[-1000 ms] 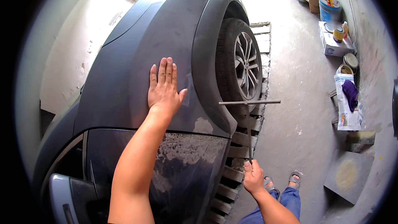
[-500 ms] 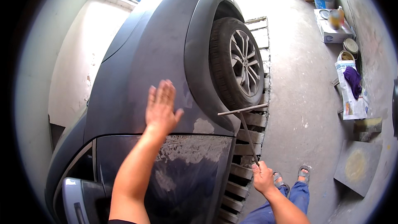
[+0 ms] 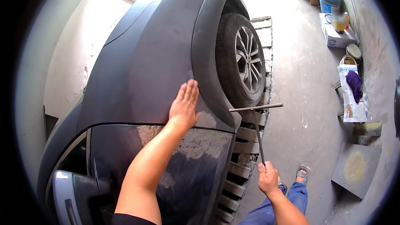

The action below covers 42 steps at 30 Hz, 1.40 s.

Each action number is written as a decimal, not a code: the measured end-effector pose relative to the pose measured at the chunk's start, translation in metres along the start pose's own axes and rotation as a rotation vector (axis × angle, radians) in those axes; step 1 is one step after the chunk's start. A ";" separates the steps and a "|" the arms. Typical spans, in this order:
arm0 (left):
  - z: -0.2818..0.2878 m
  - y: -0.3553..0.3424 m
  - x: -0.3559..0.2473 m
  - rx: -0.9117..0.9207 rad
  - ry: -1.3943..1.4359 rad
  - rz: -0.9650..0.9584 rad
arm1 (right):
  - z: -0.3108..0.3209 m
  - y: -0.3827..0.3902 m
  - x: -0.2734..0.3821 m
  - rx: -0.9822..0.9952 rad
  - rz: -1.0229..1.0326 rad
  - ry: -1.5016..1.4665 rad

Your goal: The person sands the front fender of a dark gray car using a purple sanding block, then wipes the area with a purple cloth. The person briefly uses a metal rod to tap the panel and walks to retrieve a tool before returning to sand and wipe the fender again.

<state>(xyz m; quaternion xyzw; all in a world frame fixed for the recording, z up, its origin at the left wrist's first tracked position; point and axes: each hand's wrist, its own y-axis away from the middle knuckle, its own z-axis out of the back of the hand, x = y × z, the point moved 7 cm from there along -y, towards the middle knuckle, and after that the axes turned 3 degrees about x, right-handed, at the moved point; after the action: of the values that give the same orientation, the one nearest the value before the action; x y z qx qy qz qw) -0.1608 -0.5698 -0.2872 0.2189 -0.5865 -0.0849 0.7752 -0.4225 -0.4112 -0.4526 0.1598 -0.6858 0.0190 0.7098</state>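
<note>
My left hand lies flat with fingers stretched out on the dull grey fender of a car, close behind the black wheel-arch trim. Below it, the dark door carries a rough patch of grey-beige filler along its edge; a smaller patch sits on the fender beside my wrist. Low on the right, my right hand is wrapped round the shaft of a T-shaped metal rod. Its crossbar points away from me, just behind the tyre.
A slatted floor channel runs alongside the car. By the right wall stand a blue bucket, a white box, open cans and a stool with newspaper and a purple cloth. A grey panel leans nearer. The side mirror juts out lower left.
My left hand has slid right across the fender toward the wheel-arch trim. The T-shaped rod in my right hand has shifted slightly right, and the whole view has moved a little.
</note>
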 end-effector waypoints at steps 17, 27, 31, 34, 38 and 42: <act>0.006 0.056 0.075 -0.056 0.315 0.433 | 0.007 0.021 -0.018 -0.037 0.055 -0.047; -0.017 0.102 0.004 0.075 0.309 0.224 | 0.012 0.027 0.006 0.092 0.065 0.020; -0.018 0.117 -0.014 0.010 0.434 0.146 | 0.009 0.042 0.013 0.120 0.072 0.066; -0.017 0.142 -0.034 -0.181 0.707 0.125 | 0.001 0.062 0.020 0.122 0.093 0.122; 0.012 0.199 -0.031 -0.564 0.894 0.255 | -0.005 0.082 0.025 0.075 0.125 0.208; -0.014 0.269 -0.035 -0.549 0.968 0.471 | -0.015 0.096 0.037 -0.039 0.174 0.262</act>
<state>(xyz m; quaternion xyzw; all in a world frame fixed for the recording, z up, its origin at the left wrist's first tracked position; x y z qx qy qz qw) -0.1918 -0.3139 -0.2031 -0.1111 -0.1564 0.0497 0.9802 -0.4300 -0.3231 -0.3975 0.0822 -0.5987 0.0878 0.7919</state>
